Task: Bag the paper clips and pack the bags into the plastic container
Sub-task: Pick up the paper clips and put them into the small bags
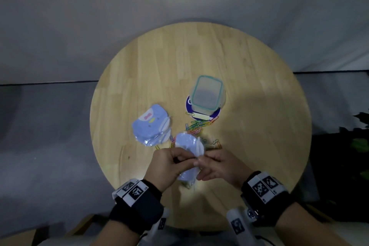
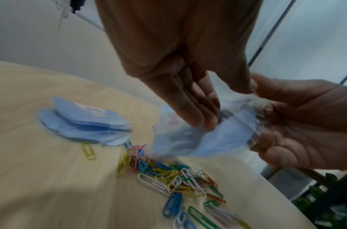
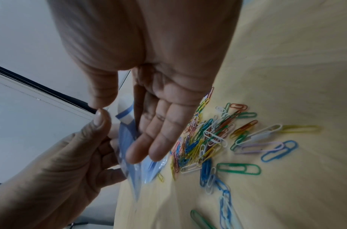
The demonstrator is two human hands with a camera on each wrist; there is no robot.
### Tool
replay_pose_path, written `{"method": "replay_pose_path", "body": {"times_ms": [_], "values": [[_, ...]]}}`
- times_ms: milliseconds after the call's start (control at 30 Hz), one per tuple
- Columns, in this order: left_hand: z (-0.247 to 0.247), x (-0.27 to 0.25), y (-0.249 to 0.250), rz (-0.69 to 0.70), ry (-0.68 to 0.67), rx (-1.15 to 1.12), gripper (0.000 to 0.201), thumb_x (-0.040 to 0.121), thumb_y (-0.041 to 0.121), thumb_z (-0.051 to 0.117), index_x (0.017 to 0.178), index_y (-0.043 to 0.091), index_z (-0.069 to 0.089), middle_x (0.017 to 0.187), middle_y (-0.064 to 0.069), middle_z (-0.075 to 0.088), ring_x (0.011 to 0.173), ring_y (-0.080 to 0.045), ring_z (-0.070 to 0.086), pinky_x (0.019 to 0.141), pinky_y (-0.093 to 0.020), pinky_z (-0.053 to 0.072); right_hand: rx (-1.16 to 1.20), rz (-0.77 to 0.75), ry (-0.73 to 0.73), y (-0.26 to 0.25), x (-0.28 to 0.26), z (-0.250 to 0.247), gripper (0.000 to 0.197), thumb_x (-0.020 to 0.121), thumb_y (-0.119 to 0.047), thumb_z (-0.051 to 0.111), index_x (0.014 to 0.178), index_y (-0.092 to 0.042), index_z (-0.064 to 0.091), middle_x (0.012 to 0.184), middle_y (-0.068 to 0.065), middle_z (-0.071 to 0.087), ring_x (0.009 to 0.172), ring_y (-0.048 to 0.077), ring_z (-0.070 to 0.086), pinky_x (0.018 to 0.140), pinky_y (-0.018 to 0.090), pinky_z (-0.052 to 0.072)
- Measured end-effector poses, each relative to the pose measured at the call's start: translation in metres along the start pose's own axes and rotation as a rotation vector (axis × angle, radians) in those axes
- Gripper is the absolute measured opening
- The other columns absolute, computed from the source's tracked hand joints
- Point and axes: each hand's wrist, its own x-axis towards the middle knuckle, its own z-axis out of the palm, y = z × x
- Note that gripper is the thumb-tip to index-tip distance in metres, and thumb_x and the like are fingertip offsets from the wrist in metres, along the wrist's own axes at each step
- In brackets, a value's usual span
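Both hands hold one small blue plastic bag (image 1: 189, 144) above the near part of the round table. My left hand (image 1: 179, 161) pinches the bag's near edge between thumb and fingers. My right hand (image 1: 201, 166) pinches the same edge from the right, thumb tips almost touching. In the left wrist view the bag (image 2: 188, 139) hangs below my left hand (image 2: 225, 106). In the right wrist view the bag (image 3: 129, 139) lies against the straight fingers of my right hand (image 3: 121, 130). Loose coloured paper clips (image 1: 199, 125) lie just beyond the bag. The clear plastic container (image 1: 207, 94) stands behind them, teal-rimmed lid on.
A stack of blue printed bags (image 1: 151, 126) lies left of the clips. The container sits on a dark blue round mat (image 1: 216, 113), with a pale yellow strip (image 1: 201, 116) at its front. The wooden table (image 1: 259, 126) is bare on its right and far sides. Dark leaves (image 1: 359, 142) show at right.
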Motion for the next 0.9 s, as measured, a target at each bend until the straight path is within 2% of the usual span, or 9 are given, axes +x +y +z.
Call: {"method": "replay_pose_path", "body": {"times_ms": [167, 267, 367, 433, 533, 633, 700, 800, 900], "values": [[-0.014, -0.001, -0.005, 0.04, -0.036, 0.143, 0.017, 0.068, 0.026, 0.085, 0.081, 0.025, 0.073, 0.072, 0.0, 0.073, 0.064, -0.004, 0.064, 0.065, -0.019, 0.051, 0.004, -0.021, 0.068, 0.004, 0.0, 0.016, 0.022, 0.093, -0.019, 0.053, 0.078, -0.018, 0.069, 0.072, 0.004, 0.07, 0.072, 0.022, 0.069, 0.074, 0.032, 0.058], [-0.014, -0.005, -0.005, 0.054, -0.057, 0.196, 0.013, 0.071, 0.022, 0.082, 0.079, 0.024, 0.072, 0.071, 0.0, 0.073, 0.062, -0.001, 0.061, 0.064, -0.02, 0.05, -0.009, -0.023, 0.098, 0.009, 0.001, 0.02, 0.021, 0.093, -0.016, 0.053, 0.081, -0.014, 0.07, 0.082, 0.012, 0.07, 0.071, 0.021, 0.069, 0.07, 0.029, 0.059], [-0.011, -0.004, -0.003, 0.072, -0.08, 0.256, 0.005, 0.078, 0.017, 0.073, 0.073, 0.016, 0.072, 0.068, -0.005, 0.07, 0.059, -0.004, 0.054, 0.059, -0.03, 0.046, 0.004, -0.002, 0.164, 0.012, 0.004, 0.021, 0.027, 0.095, -0.016, 0.05, 0.077, -0.01, 0.07, 0.079, 0.017, 0.068, 0.063, 0.021, 0.069, 0.071, 0.039, 0.058], [-0.007, -0.004, -0.002, 0.092, -0.083, 0.283, 0.006, 0.081, 0.018, 0.071, 0.076, 0.015, 0.074, 0.067, -0.004, 0.07, 0.057, -0.003, 0.051, 0.057, -0.028, 0.043, 0.001, 0.007, 0.186, 0.01, 0.004, 0.018, 0.028, 0.094, -0.019, 0.05, 0.082, -0.004, 0.07, 0.08, 0.018, 0.07, 0.064, 0.024, 0.069, 0.073, 0.041, 0.058], [-0.001, -0.004, -0.002, 0.095, -0.075, 0.295, 0.009, 0.084, 0.019, 0.069, 0.087, 0.022, 0.077, 0.071, 0.002, 0.074, 0.059, 0.002, 0.055, 0.057, -0.021, 0.043, -0.052, 0.0, 0.181, 0.009, 0.004, 0.013, 0.025, 0.093, -0.023, 0.053, 0.084, -0.009, 0.071, 0.085, 0.018, 0.072, 0.07, 0.027, 0.071, 0.071, 0.037, 0.058], [0.003, -0.006, -0.004, 0.116, -0.098, 0.334, 0.017, 0.087, 0.031, 0.06, 0.099, 0.038, 0.069, 0.076, -0.003, 0.074, 0.065, -0.013, 0.064, 0.063, -0.03, 0.048, -0.106, -0.013, 0.203, 0.011, 0.005, 0.01, 0.024, 0.092, -0.021, 0.054, 0.081, -0.01, 0.071, 0.08, 0.018, 0.072, 0.07, 0.027, 0.072, 0.07, 0.038, 0.058], [0.005, -0.005, -0.006, 0.14, -0.107, 0.421, 0.024, 0.086, 0.032, 0.052, 0.104, 0.041, 0.065, 0.077, -0.002, 0.073, 0.068, -0.015, 0.064, 0.065, -0.03, 0.049, -0.181, -0.025, 0.239, 0.014, 0.008, 0.011, 0.025, 0.091, -0.02, 0.055, 0.074, -0.006, 0.069, 0.07, 0.016, 0.07, 0.067, 0.028, 0.072, 0.068, 0.04, 0.058], [0.01, -0.003, -0.007, 0.164, -0.104, 0.607, 0.019, 0.087, 0.025, 0.052, 0.085, 0.02, 0.07, 0.071, -0.006, 0.068, 0.065, -0.019, 0.061, 0.06, -0.032, 0.045, -0.36, -0.072, 0.32, 0.022, 0.017, 0.018, 0.033, 0.087, -0.019, 0.055, 0.055, -0.009, 0.059, 0.056, 0.011, 0.066, 0.061, 0.026, 0.07, 0.063, 0.04, 0.056], [0.014, -0.003, -0.004, 0.19, -0.07, 0.724, 0.022, 0.081, 0.03, 0.048, 0.07, 0.018, 0.063, 0.067, -0.009, 0.067, 0.064, -0.028, 0.061, 0.054, -0.033, 0.042, -0.468, -0.11, 0.404, 0.028, 0.025, 0.025, 0.029, 0.08, -0.02, 0.047, 0.058, -0.003, 0.055, 0.059, 0.019, 0.064, 0.061, 0.035, 0.065, 0.06, 0.046, 0.055]]}}
